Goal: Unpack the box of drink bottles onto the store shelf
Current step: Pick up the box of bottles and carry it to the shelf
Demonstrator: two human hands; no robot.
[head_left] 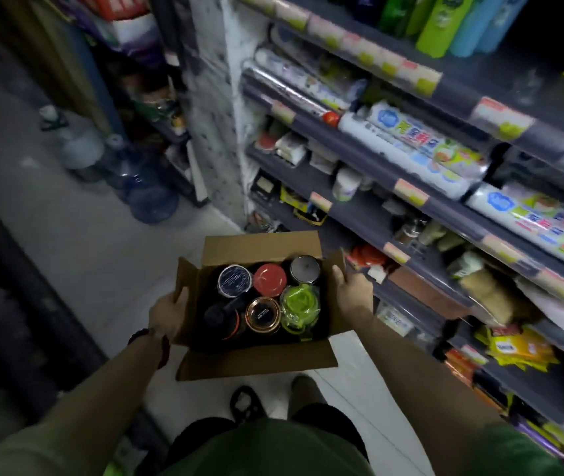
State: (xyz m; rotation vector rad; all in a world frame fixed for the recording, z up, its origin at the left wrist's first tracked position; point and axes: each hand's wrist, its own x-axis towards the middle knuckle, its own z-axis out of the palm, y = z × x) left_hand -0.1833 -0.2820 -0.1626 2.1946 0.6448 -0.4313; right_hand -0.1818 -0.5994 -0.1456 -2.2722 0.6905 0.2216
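I hold an open cardboard box [260,360] in front of me, above the floor. My left hand [168,314] grips its left flap and my right hand [352,293] grips its right side. Inside stand several drink bottles seen from above: a dark blue lid [234,280], a red lid [269,280], a silver lid [304,268], a copper-rimmed lid [262,315], a green wrapped bottle [299,304] and a black one [217,314]. The store shelf [369,218] rises to the right of the box.
The shelf tiers hold rolls of plastic wrap [421,156], cups, packets and tall green and blue bottles [445,22] at the top. Big water jugs [139,187] stand on the pale floor at the far left. My feet [302,386] are below the box.
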